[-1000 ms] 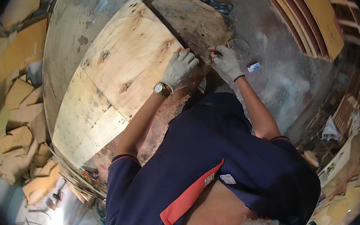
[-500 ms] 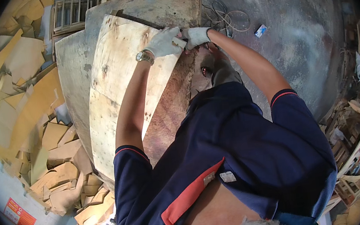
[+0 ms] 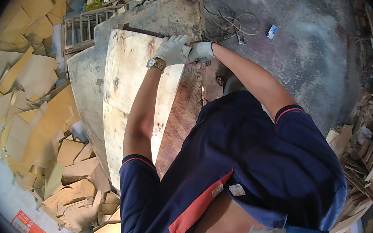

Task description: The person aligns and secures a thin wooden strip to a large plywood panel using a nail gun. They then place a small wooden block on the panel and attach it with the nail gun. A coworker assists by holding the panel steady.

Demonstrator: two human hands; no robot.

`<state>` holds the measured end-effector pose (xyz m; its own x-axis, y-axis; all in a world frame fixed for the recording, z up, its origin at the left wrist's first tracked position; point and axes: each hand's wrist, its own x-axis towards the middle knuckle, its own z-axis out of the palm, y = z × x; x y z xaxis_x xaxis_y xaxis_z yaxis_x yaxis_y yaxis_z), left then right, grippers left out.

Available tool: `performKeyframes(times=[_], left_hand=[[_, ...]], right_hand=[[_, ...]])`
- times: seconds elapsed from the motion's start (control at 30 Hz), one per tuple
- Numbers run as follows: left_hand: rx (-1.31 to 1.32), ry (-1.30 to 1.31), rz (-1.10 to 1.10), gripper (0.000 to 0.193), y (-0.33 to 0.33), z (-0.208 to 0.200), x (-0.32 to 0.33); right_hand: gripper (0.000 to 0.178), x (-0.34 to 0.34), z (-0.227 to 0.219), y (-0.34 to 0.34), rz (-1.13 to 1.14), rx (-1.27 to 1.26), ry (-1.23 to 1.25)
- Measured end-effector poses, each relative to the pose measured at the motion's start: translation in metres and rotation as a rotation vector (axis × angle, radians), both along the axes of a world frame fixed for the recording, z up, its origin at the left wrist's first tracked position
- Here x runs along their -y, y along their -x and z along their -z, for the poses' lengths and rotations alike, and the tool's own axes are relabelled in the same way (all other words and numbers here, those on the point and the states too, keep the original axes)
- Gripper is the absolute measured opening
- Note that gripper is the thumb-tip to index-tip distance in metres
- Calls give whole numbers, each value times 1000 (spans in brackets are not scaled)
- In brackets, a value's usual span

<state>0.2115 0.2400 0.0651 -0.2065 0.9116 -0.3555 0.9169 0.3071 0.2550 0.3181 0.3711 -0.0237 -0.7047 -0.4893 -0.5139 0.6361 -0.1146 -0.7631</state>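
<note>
A large, pale, stained plywood sheet [image 3: 130, 84] with a curved edge lies on the worn work surface in front of me. My left hand [image 3: 172, 50], in a white work glove, rests across the sheet's far right corner with its fingers stretched out. Close against it, my right hand [image 3: 201, 51], also gloved, is closed at the sheet's edge. A small pale block [image 3: 187, 50] shows between the two hands, seemingly in the right fingers, whose tips are hidden. Along the sheet's far edge runs a dark strip [image 3: 142, 31].
Piles of yellowish board offcuts [image 3: 53, 118] crowd the left. A slatted wooden frame [image 3: 87, 29] stands at the far left. Looped cable [image 3: 235, 23] and a small blue-and-white box [image 3: 271, 31] lie on the grey floor. Scrap wood [image 3: 361, 152] is heaped at the right.
Both hands stay together at the sheet's corner. The left fingers now stretch further over it, and the small block shows less. The whole view has shifted slightly, with the sheet lower in it.
</note>
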Motion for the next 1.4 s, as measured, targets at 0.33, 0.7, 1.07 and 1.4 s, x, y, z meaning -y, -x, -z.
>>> performKeyframes(times=[0.33, 0.7, 1.07, 1.4], left_hand=[[-191, -190, -93, 49, -18, 27, 10], [-176, -390, -299, 57, -40, 35, 22], [-352, -702, -342, 29, -43, 55, 27], [-276, -797, -489, 19, -60, 67, 23]], right_hand=[[45, 21, 16, -27, 87, -531, -662], [76, -30, 32, 33, -483, -1394, -1103], [69, -7, 44, 111, -839, -1344, -678], [64, -15, 70, 125, -981, -778, -490]])
